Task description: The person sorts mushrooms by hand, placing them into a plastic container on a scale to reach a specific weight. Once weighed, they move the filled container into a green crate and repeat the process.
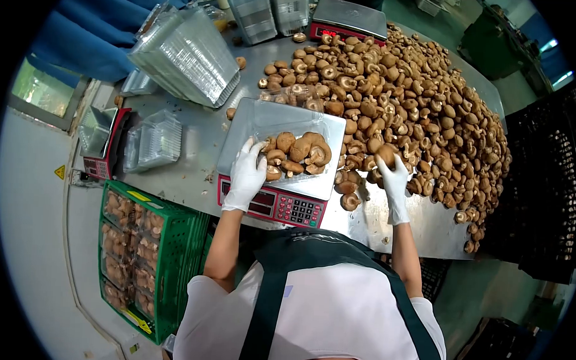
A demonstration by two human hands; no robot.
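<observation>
A clear plastic tray [290, 128] with several brown mushrooms [298, 150] lies on the steel plate of a red scale [332, 175]. My left hand [247, 174], in a white glove, is at the tray's left side, its fingertips bent over the edge beside the mushrooms; whether they grip anything is hidden. To the right of the scale, my gloved right hand [392, 183] has its thumb and fingers around a mushroom [385, 154] at the near edge of a large mushroom pile [423, 115].
Stacked clear trays [184, 52] stand at the back left. A second scale [349, 18] is at the back, a third [105, 142] at the left. A green crate [164, 264] of packed mushrooms stands below the table's left edge. Black crates [541, 189] are at the right.
</observation>
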